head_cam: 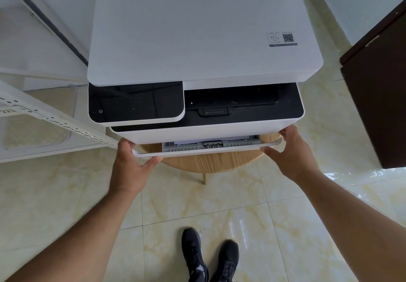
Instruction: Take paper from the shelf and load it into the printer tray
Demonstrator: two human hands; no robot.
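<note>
the white plastic printer tray sits slightly out of the white and black printer, low at its front, over a round light-wood bench; a sliver of white paper shows inside, behind the grey guides; the left hand grips the tray's left end, thumb under the front lip, other fingers hidden; the right hand holds the right end, fingers curled round the corner; the tray looks light, stiff and smooth, likely to jam if skewed, so holding both ends evenly suits it; loose sheets are floppy and best held by the stack's edges.
</note>
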